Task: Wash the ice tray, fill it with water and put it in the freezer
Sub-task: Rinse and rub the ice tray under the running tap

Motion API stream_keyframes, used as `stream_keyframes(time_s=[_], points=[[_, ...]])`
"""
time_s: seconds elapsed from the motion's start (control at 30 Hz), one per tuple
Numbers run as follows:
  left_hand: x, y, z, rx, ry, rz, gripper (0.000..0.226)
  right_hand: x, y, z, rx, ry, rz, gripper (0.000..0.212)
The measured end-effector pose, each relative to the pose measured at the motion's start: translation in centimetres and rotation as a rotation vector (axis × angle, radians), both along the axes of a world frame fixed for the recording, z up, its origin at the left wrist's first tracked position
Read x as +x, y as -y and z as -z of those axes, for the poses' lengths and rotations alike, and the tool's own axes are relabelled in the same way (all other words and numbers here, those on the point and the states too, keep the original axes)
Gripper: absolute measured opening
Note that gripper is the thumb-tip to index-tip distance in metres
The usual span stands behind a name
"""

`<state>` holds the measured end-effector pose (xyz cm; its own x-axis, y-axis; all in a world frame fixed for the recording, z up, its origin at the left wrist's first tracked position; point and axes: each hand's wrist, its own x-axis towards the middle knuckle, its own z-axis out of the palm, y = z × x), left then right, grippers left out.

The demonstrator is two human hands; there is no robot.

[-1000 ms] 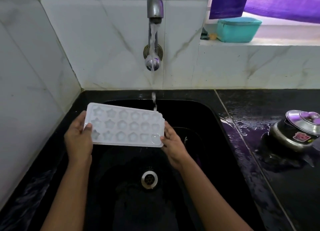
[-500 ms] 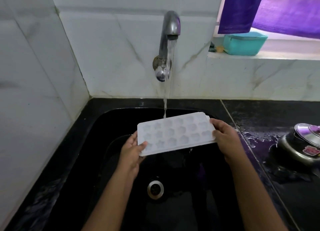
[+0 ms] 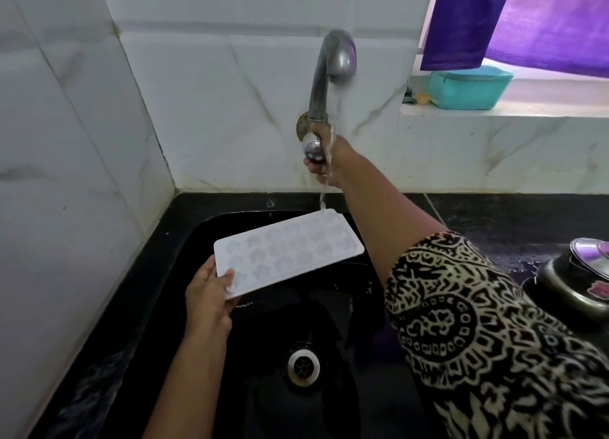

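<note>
My left grip [image 3: 211, 290] pinches the near corner of the ice tray [image 3: 288, 252], which slants over the black sink [image 3: 184, 241], its far end under the running stream. My right grip [image 3: 324, 158] is wrapped around the tap knob [image 3: 312, 147], directly above that far end, below the spout [image 3: 336, 59].

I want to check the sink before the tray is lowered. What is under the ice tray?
Under the ice tray lies the black sink basin, with the drain nearer the camera. The part of the basin directly beneath the tray is covered, so I cannot see it.
</note>
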<state>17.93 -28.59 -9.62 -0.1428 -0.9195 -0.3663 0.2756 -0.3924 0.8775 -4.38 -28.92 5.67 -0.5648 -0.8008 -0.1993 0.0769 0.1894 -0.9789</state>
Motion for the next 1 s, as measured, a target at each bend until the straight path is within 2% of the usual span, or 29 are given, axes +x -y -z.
stream_keyframes(time_s=[0.07,0.13,0.2,0.27,0.3,0.37,0.43,0.47,0.6,0.67,0.73,0.77,0.87,0.9,0.93,1.0], points=[[0.3,0.1,-0.1,-0.012,-0.009,0.001,0.050,-0.1,-0.6,0.3,-0.032,0.145,-0.044,0.039],[0.7,0.3,-0.2,-0.026,-0.015,0.011,0.051,-0.5,-1.0,0.8,-0.040,0.199,-0.056,0.047],[1.0,0.6,-0.3,-0.041,-0.014,0.027,0.051,-0.2,-2.3,2.4,0.073,0.006,0.010,0.053],[1.0,0.6,-0.4,-0.052,-0.012,0.048,0.050,-0.1,-4.8,6.2,0.277,-0.232,0.071,0.061],[0.9,0.5,-0.5,-0.062,-0.013,0.058,0.050,0.0,-6.4,8.4,0.348,-0.263,0.074,0.060],[0.7,0.3,-0.6,-0.087,-0.002,0.091,0.048,0.4,-9.0,11.9,0.381,-0.173,0.067,0.047],[0.6,0.0,-0.6,-0.109,0.023,0.145,0.048,1.2,-11.5,13.5,0.282,-0.076,0.154,0.029],[0.6,0.0,-0.5,-0.118,0.034,0.171,0.048,1.5,-12.7,14.0,0.232,-0.043,0.224,0.027],[-0.1,-0.9,-0.9,-0.196,0.084,0.182,0.045,2.5,-15.9,15.2,-0.029,0.079,0.355,0.038],[-0.9,-1.9,-1.2,-0.259,0.100,0.161,0.034,2.6,-16.6,15.6,-0.132,0.085,0.406,0.041],[-1.6,-3.0,-1.6,-0.288,0.030,0.178,0.021,2.6,-17.0,15.3,-0.261,0.094,0.457,0.040],[-1.8,-3.4,-1.8,-0.292,-0.040,0.191,0.023,2.6,-17.0,14.8,-0.325,0.111,0.474,0.038],[-1.9,-3.5,-1.3,-0.264,-0.187,0.154,0.055,2.4,-16.9,13.4,-0.472,0.238,0.488,0.034],[-1.9,-3.4,-1.1,-0.227,-0.227,0.110,0.058,2.3,-16.9,13.0,-0.503,0.289,0.479,0.034],[-2.0,-3.2,-1.0,-0.191,-0.275,0.084,0.052,2.2,-16.9,12.8,-0.533,0.342,0.470,0.035],[-2.3,-3.3,-0.6,-0.150,-0.335,0.045,0.023,2.2,-16.8,12.7,-0.592,0.473,0.480,0.035]])
